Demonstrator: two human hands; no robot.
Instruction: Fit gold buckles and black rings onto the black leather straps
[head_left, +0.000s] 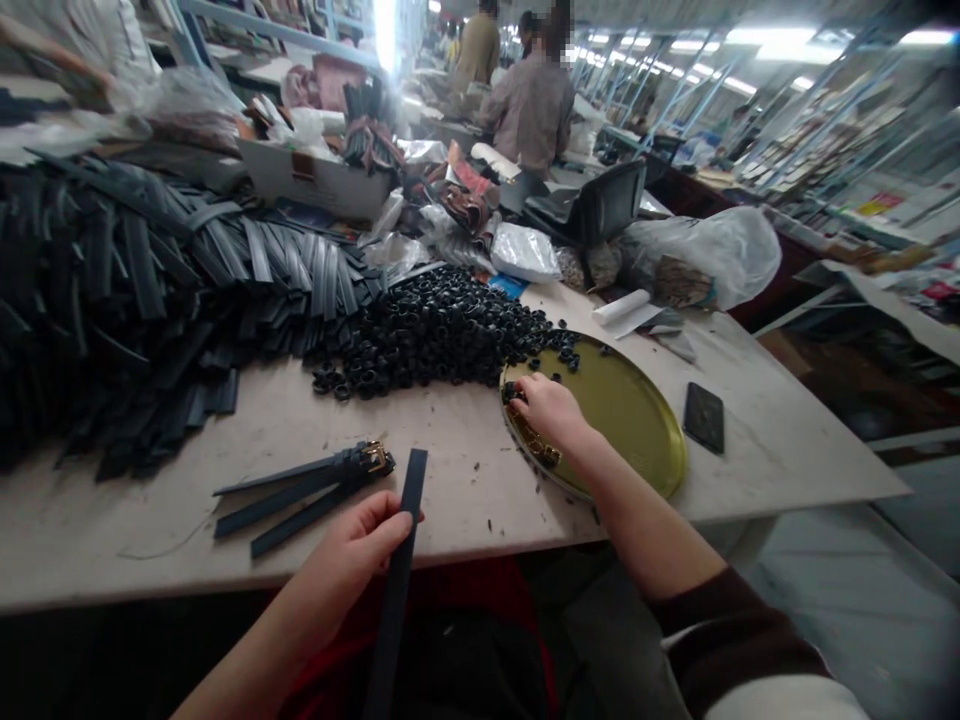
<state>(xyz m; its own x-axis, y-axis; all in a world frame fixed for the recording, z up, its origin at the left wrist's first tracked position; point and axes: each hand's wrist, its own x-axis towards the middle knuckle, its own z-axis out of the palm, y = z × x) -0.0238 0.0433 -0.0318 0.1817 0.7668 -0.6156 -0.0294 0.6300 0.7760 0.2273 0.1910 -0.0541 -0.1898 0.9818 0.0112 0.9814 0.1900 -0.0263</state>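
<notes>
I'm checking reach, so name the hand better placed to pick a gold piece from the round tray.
Probably the right hand: it is over the round tray, near the gold pieces, while the left hand holds a dark strap away from the tray.

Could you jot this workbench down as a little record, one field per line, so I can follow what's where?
Left hand: the hand pinches a dark strap
Right hand: the hand reaches into the tray's left side, fingertips at small dark pieces; whether it grips one is unclear
Tray: round, gold-coloured, with gold-coloured buckles inside
Left of table: large heap of dark strips
Mid-table: pile of small black loops
Front of table: three straps with buckle hardware at one end
Right of tray: dark phone-like slab
</notes>
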